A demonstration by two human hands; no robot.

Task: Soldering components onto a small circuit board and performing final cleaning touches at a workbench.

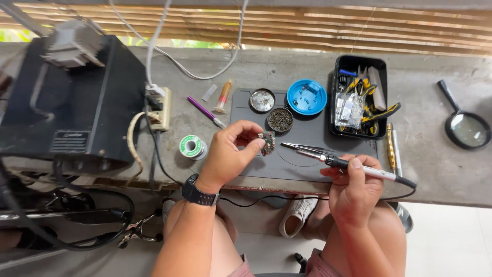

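The small circuit board (266, 142) sits pinched upright between the thumb and fingertips of my left hand (230, 154), lifted just above the grey work mat (307, 134) near its front left part. Its long axis runs roughly top to bottom in the head view, with its face turned toward my right.

My right hand (353, 187) is clenched around the soldering iron (353, 166), thumb on top of the grip. The iron lies almost level, its long axis running from lower right to upper left, tip aimed at the board. The tip stands just beside the board's right edge; I cannot tell whether it touches. So the board lies to the left of the iron tip, and the left hand is the one on it, with the right hand well apart behind the handle.

Tweezers (305, 147) lie on the mat just above the iron's shaft, nearly parallel to it. Farther back on the mat are a round tin of tip-cleaning wool (280, 119), an open tin lid (262, 100) and a blue round dish (306, 96). A black tray (382, 64) of cutters and parts stands to the right, a magnifying glass (464, 125) beyond it. Left of the mat I see a solder spool (192, 146), a purple pen-like tool (205, 111), a power strip (160, 109) and a big black box (72, 107).
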